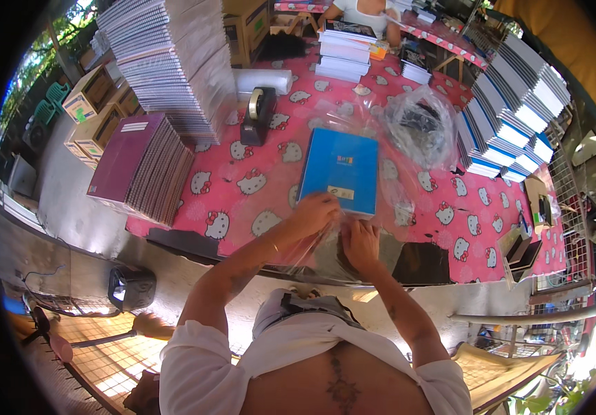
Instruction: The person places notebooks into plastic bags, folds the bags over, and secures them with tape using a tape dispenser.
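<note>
Left hand (pixel 317 211) and right hand (pixel 360 242) both pinch the clear plastic sleeve (pixel 312 249) at the worktop's (pixel 243 187) near edge, just below the blue notebook (pixel 339 169); best hold the opening wide and square to the book.

table (pixel 243 194): pink cat-print cloth | on it: blue notebook (pixel 339 169) | tape dispenser (pixel 258 114) | maroon notebook stack (pixel 142 166) | plastic bags (pixel 419 124)

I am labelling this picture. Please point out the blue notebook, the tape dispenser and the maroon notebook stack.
blue notebook (pixel 339 169), head view, middle of cover
tape dispenser (pixel 256 117), head view, black body
maroon notebook stack (pixel 122 155), head view, top cover
</note>
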Demonstrator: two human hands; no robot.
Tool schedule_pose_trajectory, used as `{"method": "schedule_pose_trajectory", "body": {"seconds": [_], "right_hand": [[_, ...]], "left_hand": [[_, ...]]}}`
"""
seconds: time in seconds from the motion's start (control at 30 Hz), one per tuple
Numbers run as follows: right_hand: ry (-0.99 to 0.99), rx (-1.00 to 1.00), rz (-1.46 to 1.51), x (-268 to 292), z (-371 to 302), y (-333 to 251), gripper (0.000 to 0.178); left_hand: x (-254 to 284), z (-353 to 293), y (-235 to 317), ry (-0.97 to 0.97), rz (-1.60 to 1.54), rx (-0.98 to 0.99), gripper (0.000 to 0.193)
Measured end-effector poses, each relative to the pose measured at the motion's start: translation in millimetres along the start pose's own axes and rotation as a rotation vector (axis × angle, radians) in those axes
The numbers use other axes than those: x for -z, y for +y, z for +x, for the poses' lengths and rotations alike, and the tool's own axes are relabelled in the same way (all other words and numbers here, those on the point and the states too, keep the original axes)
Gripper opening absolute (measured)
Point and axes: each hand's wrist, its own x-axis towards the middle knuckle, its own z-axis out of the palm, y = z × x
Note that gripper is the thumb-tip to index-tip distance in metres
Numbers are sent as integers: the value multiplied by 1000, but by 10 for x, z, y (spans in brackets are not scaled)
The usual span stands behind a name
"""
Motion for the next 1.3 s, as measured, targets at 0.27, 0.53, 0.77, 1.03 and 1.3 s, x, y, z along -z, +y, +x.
{"method": "schedule_pose_trajectory", "body": {"seconds": [0.27,0.53,0.77,1.03,1.3], "right_hand": [[24,177,145,347,624,100,43],[-23,12,302,217,807,169,33],[262,-487,202,206,763,188,100],[202,-630,386,5,808,293,125],[113,-562,626,114,754,434,126]], "left_hand": [[155,332,29,-107,-90,82,8],[172,588,-180,-268,-50,190,8],[89,609,-368,-209,391,198,49],[1145,173,-2322,679,526,660,57],[1319,222,-2600,661,-648,724,27]]}}
